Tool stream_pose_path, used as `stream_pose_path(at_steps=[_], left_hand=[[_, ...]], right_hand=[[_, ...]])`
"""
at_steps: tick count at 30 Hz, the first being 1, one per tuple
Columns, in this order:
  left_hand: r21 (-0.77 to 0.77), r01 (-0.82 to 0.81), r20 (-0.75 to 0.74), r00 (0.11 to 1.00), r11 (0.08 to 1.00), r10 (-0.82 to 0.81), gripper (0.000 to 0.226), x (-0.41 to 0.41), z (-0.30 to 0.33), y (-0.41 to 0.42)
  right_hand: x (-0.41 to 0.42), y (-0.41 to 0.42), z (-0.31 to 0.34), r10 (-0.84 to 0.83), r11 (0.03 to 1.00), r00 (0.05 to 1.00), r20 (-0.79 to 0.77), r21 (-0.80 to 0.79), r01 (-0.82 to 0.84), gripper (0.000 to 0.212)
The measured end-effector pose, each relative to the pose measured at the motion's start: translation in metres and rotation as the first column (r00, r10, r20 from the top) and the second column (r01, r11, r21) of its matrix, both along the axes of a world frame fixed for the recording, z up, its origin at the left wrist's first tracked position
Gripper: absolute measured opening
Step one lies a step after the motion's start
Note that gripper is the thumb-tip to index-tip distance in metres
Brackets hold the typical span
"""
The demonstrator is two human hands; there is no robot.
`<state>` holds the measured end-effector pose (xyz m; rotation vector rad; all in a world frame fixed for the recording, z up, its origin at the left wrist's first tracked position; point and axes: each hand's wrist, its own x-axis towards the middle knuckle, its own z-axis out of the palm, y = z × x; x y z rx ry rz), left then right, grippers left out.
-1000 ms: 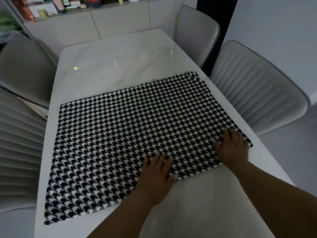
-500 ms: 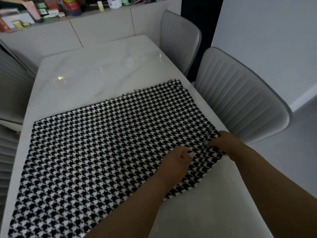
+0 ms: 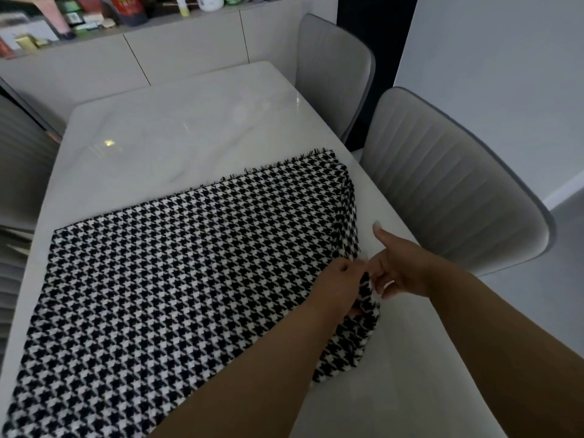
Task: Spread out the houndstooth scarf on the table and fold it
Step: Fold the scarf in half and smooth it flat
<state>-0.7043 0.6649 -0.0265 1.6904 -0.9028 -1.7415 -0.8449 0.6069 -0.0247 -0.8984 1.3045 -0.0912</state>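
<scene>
Houndstooth scarf point(image 3: 177, 279) lies flat across the white marble tabletop point(image 3: 177, 128), covering the near half from about 8 o'clock out to 1 o'clock of the view; far fringed edge runs diagonally, far right corner at 1 o'clock near the tabletop's right edge. Right side of the scarf is lifted off the surface: the edge rises from the far corner toward the hands and the near right corner hangs in a loose fold below them, at roughly 4 o'clock from scarf centre. Left hand point(image 3: 339, 287) has fingers curled, pinching the raised scarf edge from the left side. Right hand point(image 3: 399, 270) meets it just beside, lower fingers curled on the same edge of cloth, index finger extended and pointing toward 11 o'clock, clear of the fabric. Both hands nearly touch each other at the pinch point. Both forearms enter from 5 to 6 o'clock; left forearm crosses over the scarf. Remaining scarf area appears smooth, no visible wrinkles. Two grey ribbed chairs point(image 3: 442, 191) stand along the tabletop's right side at 1 to 3 o'clock. Sideboard point(image 3: 189, 49) with assorted bottles and boxes at 12 o'clock; items too blurred to identify.
</scene>
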Motion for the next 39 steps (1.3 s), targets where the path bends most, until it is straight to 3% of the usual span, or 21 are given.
stream_pose_path(at_steps=[2,4,8,12,14,15,19,23,28,39], left_hand=[[0.009,-0.097,-0.007,0.995,0.995,0.098,0.032,0.003,-0.007,-0.003],[0.012,-0.135,-0.015,0.991,0.991,0.135,0.036,0.004,-0.01,-0.006],[-0.118,0.046,0.127,0.991,0.992,-0.031,0.036,0.005,-0.008,0.0],[-0.24,0.217,0.267,0.952,0.946,-0.151,0.005,0.004,-0.001,0.01],[-0.265,0.241,0.272,0.948,0.934,-0.168,0.008,0.008,0.003,0.015],[-0.259,0.242,0.26,0.95,0.935,-0.174,0.012,0.012,0.005,0.018],[-0.217,0.225,0.259,0.951,0.95,-0.166,0.028,0.032,0.01,0.025],[-0.172,0.09,0.209,0.977,0.981,-0.053,0.036,0.058,0.017,0.037],[-0.145,-0.113,0.162,0.977,0.983,0.136,0.026,0.095,0.034,0.06],[-0.287,-0.365,0.069,0.914,0.886,0.399,0.037,0.195,0.05,0.14]], right_hand=[[0.003,-0.013,0.001,0.011,0.999,0.997,-0.072,-0.038,-0.014,0.095],[0.01,-0.033,0.001,-0.088,0.983,0.978,-0.19,-0.177,0.054,0.083],[0.034,-0.089,0.005,-0.229,0.893,0.948,-0.222,-0.435,0.115,0.066],[0.059,-0.13,-0.005,0.007,0.845,0.908,-0.419,-0.482,-0.23,0.072],[0.069,-0.135,-0.007,0.132,0.822,0.824,-0.551,-0.403,-0.401,0.07],[0.073,-0.136,-0.006,0.132,0.832,0.826,-0.548,-0.391,-0.393,0.067],[0.077,-0.141,-0.003,-0.133,0.905,0.96,-0.246,-0.425,0.016,0.051],[0.091,-0.137,0.005,-0.269,0.865,0.963,0.02,-0.435,0.251,0.038],[0.124,-0.123,0.024,-0.201,0.83,0.961,0.188,-0.489,0.269,0.032],[0.248,-0.061,0.074,0.014,0.776,0.957,0.289,-0.607,0.172,0.044]])
